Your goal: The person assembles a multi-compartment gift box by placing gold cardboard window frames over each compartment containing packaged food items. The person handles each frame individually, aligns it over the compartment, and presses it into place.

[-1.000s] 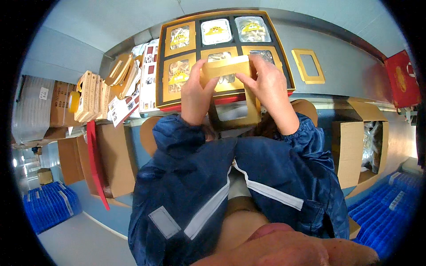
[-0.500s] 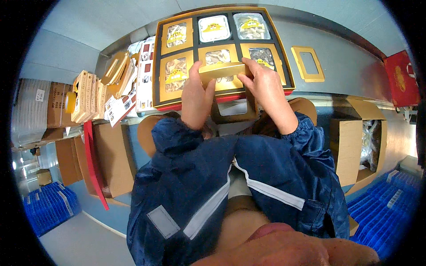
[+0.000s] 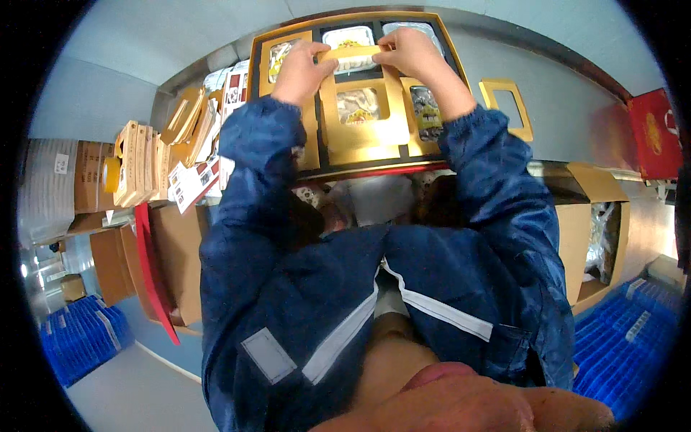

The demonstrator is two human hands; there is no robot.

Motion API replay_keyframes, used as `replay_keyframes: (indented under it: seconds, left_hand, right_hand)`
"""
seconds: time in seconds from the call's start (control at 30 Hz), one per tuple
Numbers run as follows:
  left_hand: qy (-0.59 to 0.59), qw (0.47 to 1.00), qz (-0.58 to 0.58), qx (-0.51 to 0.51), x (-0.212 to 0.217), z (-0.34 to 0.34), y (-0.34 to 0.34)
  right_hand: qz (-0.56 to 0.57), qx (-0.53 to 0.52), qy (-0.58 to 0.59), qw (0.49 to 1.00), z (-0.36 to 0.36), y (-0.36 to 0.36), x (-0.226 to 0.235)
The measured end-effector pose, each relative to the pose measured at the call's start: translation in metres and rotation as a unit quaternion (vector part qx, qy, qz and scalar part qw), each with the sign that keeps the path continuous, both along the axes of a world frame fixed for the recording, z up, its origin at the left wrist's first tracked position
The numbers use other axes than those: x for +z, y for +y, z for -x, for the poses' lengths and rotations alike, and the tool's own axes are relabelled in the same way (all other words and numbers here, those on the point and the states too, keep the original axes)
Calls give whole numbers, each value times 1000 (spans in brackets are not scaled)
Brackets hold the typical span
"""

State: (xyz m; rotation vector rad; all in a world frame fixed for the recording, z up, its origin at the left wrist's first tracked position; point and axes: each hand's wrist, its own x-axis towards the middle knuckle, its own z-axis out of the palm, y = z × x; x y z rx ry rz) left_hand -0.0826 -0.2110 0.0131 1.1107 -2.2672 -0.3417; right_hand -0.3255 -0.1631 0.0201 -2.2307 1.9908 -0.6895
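A gold cardboard window frame (image 3: 368,137) is held by its far edge between my two hands, tilted over the middle of a large gold-rimmed gift box (image 3: 456,66). My left hand (image 3: 301,72) pinches its far left corner. At the far right corner my right hand (image 3: 416,55) grips with thumb and fingers. Just beyond the frame lies a clear-lidded white tray (image 3: 348,36) in the far middle compartment. Through the frame's window shows a pack of pale dried food (image 3: 358,106). Beside it sits a gold-framed pack of dark dried food (image 3: 427,108). My hands and sleeves hide parts of the other compartments.
Another gold frame (image 3: 525,109) lies on the grey table at the right, near a red box (image 3: 653,133). Stacked gold cards (image 3: 188,119) and a yellow tape roll (image 3: 111,174) are at the left. Open cardboard cartons (image 3: 576,241) flank me; blue bundles (image 3: 85,335) stand lower down.
Both hands have moved away from me, carrying the gold frame from the box's near side toward the far middle tray. The frame now lies flatter, with its window facing up.
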Motion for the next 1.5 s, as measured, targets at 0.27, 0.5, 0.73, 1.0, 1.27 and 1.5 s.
replay_keyframes:
  seconds: [0.27, 0.5, 0.73, 1.0, 1.27, 1.5]
  left_hand:
    - [-6, 959, -283, -2, -22, 29, -158]
    - [-37, 957, -288, 25, -51, 40, -190]
    - [-148, 978, -111, 95, -54, 50, -168]
    - [-137, 981, -63, 121, -52, 51, -156]
    - [-142, 978, 19, 150, -69, 63, -148]
    - [-112, 980, 14, 165, -69, 59, -142]
  right_hand:
    - [-180, -28, -66, 981, 25, -149, -28]
    - [-263, -5, -84, 961, 35, -192, -47]
    - [-209, 6, -43, 977, 29, -182, -45]
    - [-95, -34, 31, 994, 20, -178, -56]
    - [61, -84, 36, 994, 13, -159, -85]
    - [-112, -27, 62, 991, -2, -76, -22]
